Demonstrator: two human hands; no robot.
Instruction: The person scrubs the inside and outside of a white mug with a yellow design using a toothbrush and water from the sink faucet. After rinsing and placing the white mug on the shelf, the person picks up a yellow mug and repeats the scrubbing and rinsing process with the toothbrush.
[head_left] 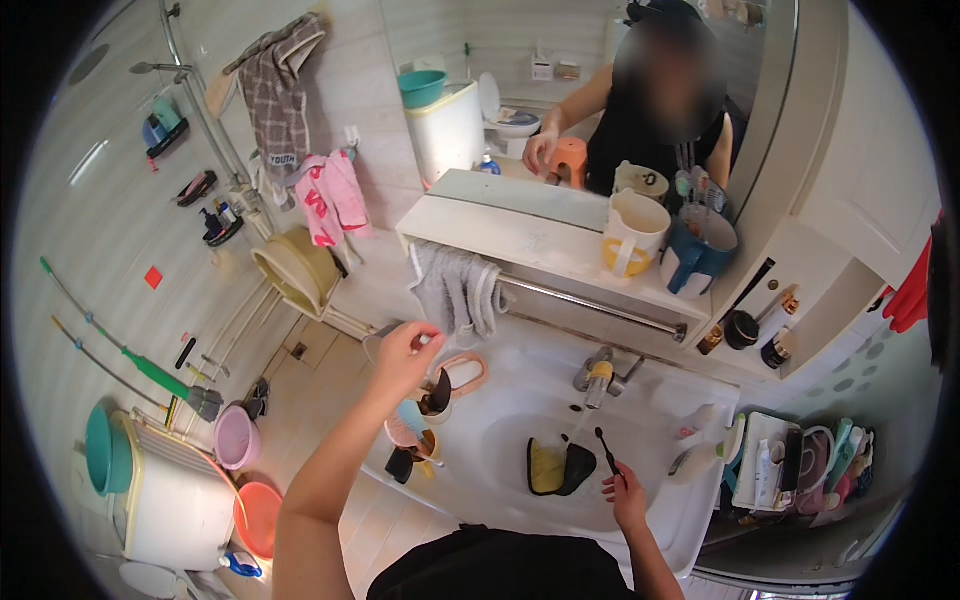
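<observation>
My right hand (626,497) is closed around the handle of a black toothbrush (607,452), its head pointing up over the sink basin. Just left of the brush, a yellow piece with black edging and a black part (548,468) lies in the basin (500,440); its exact kind is unclear. My left hand (408,350) is raised over the sink's left side, close to the grey towel. Its fingers are curled together, with a small pale spot at the tips that I cannot make out. Above the basin stands the metal faucet (598,385).
Cups with combs and brushes (415,430) and a pink oval-framed thing (462,373) stand on the sink's left. Bottles (692,455) are on its right. A shelf (540,235) holds mugs (635,235) below the mirror. A grey towel (455,285) hangs from the rail.
</observation>
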